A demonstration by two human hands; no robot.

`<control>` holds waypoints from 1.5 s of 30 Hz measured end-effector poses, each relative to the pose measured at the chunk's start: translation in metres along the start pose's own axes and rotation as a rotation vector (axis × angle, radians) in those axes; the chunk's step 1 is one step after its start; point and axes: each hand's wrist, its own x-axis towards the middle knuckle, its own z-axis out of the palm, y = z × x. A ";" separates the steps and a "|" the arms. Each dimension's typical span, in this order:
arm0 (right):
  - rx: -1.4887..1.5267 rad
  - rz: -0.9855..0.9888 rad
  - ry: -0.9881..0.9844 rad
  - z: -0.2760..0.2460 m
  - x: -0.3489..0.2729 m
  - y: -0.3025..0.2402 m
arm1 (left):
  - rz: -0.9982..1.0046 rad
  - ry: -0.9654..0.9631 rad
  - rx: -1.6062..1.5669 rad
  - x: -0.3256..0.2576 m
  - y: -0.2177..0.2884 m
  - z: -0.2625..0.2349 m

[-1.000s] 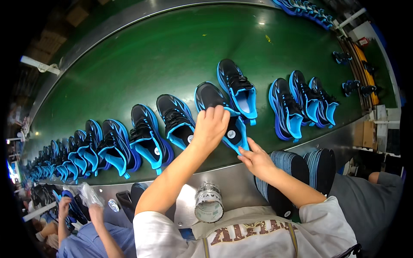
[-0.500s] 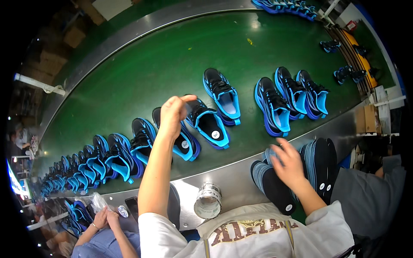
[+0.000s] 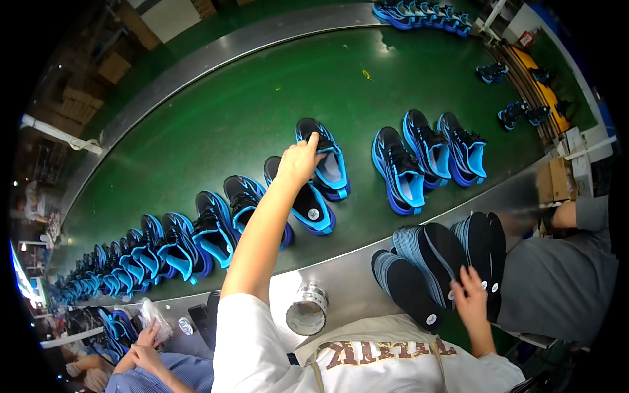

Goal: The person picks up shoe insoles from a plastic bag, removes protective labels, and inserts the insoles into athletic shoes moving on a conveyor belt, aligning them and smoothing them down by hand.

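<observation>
The black insole [image 3: 444, 245] on the middle stack lies just ahead of the right grip [image 3: 469, 293], its long axis running away and slightly left from the heel end beside those fingers, which are slightly spread, though whether they pinch it I cannot tell. The right grip is clearly the nearer one to it. Well ahead and left of that, the left grip [image 3: 309, 154] touches the black-and-blue shoe [image 3: 335, 178], which lies immediately to its right, toe pointing away and heel toward the person; any pinch there is hidden.
</observation>
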 end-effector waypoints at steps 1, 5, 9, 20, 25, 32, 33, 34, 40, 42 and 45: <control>0.066 -0.046 0.109 -0.005 0.014 -0.005 | -0.002 0.031 -0.051 0.001 -0.003 0.002; 0.280 -0.297 0.134 -0.038 0.094 -0.059 | -0.107 -0.035 -0.236 0.006 0.002 -0.008; 0.394 -0.463 -0.478 -0.015 0.161 -0.113 | -0.257 -0.190 -0.391 -0.006 0.014 -0.005; 0.326 -0.308 -1.033 0.058 0.229 -0.193 | -0.277 -0.272 -0.366 -0.015 0.025 0.000; 0.056 -0.132 -0.905 0.038 0.232 -0.198 | -0.293 -0.288 -0.396 -0.019 0.023 -0.004; -0.337 -0.693 -0.288 0.142 0.208 -0.164 | -0.263 -0.287 -0.423 -0.015 0.028 -0.001; -0.326 -0.717 -0.209 0.141 0.203 -0.160 | -0.286 -0.306 -0.423 -0.014 0.031 -0.004; -0.318 -0.739 -0.130 0.139 0.199 -0.157 | -0.309 -0.326 -0.425 -0.014 0.034 -0.004; -0.459 -0.457 -0.514 0.105 0.200 -0.183 | -0.392 -0.204 -0.389 -0.020 0.038 0.000; -0.406 -0.541 -0.507 0.113 0.207 -0.174 | -0.402 -0.181 -0.356 -0.019 0.039 0.005; -0.448 -0.658 -0.443 0.122 0.206 -0.172 | -0.415 -0.165 -0.347 -0.021 0.040 0.008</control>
